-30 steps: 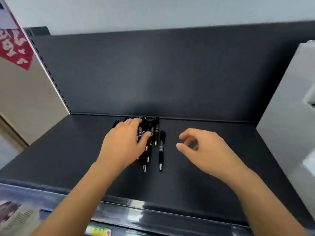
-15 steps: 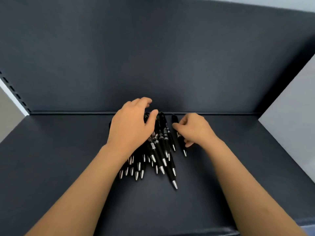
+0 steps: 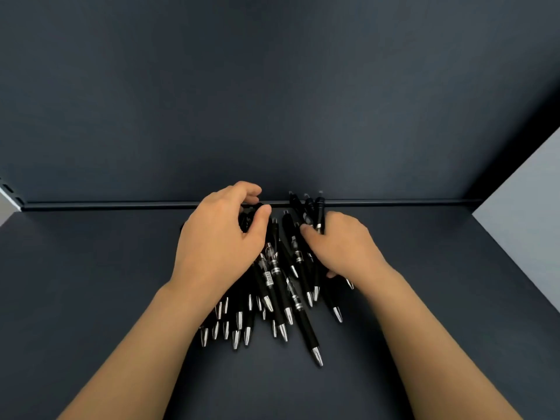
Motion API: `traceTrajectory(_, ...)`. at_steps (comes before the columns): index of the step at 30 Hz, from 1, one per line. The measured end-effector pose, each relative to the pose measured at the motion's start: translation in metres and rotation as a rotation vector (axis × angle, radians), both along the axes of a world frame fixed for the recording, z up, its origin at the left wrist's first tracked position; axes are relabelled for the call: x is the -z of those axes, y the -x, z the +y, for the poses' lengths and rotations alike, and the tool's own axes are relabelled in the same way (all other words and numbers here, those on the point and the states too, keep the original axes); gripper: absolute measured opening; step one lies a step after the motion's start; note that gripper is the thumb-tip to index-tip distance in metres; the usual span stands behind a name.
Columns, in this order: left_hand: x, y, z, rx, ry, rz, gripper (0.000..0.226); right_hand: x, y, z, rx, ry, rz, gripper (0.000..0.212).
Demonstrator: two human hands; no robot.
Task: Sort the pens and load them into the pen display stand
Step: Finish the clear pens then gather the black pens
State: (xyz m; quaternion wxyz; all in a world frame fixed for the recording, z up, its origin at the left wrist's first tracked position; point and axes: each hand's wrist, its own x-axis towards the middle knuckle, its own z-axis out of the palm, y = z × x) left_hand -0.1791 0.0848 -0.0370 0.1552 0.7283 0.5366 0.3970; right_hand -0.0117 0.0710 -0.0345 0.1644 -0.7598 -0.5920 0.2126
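- Head view: I see the dark shelf point(image 3: 91, 283) holding a loose heap of pens point(image 3: 272, 286) at its centre, close to the back panel point(image 3: 272, 101). A pale side panel point(image 3: 521, 213) stands at the right.
- The pens have black barrels, silver cone tips, silver bands and small labels.
- Their long axes run roughly front to back and fan slightly: tips toward me, button ends toward the back panel.
- The left hand point(image 3: 221, 244) curls over the heap's left far end, thumb and fingers closed around pens.
- The right hand point(image 3: 342, 247) grips several pens on the right, their button ends protruding past the fingers.
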Motion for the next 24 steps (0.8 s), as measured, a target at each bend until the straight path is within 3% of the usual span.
traceTrajectory(11,0.0,-0.008,-0.013,0.123,-0.167,-0.08,0.024,-0.002,-0.018,-0.004,0.086,-0.069,0.732,0.016)
traceTrajectory(14,-0.004,-0.014,-0.022,0.162,-0.089,-0.273,0.022,-0.013,-0.017,-0.013,0.079,-0.119,0.971,0.009)
traceTrajectory(17,-0.013,-0.02,-0.031,0.183,0.101,-0.534,0.042,-0.027,-0.009,-0.026,-0.056,-0.151,1.187,0.01)
traceTrajectory(20,-0.025,-0.016,-0.038,0.199,0.093,-0.729,0.024,-0.038,0.007,-0.046,-0.261,-0.049,1.245,0.013)
traceTrajectory(24,-0.041,-0.016,-0.054,0.224,0.047,-0.772,0.011,-0.04,0.01,-0.078,-0.22,-0.138,1.237,0.018)
